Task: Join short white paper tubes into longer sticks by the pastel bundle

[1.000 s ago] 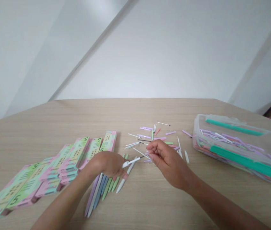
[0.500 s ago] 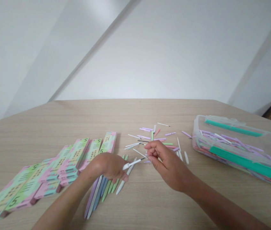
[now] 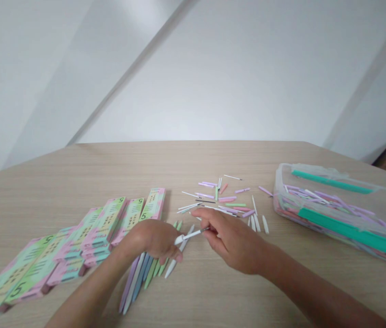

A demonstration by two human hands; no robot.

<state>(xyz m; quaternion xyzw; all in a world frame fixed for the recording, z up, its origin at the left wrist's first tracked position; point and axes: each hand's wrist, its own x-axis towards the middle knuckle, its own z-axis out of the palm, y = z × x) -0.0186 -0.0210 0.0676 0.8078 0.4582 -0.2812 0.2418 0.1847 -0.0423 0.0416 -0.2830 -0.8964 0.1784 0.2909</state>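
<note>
Bright, even light across the scene, the pale wall (image 3: 200, 77) washed out soft and white, and only a gentle shadow under the right hand (image 3: 234, 243) on the wooden bench (image 3: 49, 196)! Wide-angle stretch is pulling the bench edges askew toward the sides, and the near-left cards (image 3: 32, 269) are going slightly blurry.

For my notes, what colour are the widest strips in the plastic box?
The widest strips are teal; head view.

Left hand (image 3: 155, 239) curled downward, right hand (image 3: 232, 243) apparently pinching, just apart
</note>
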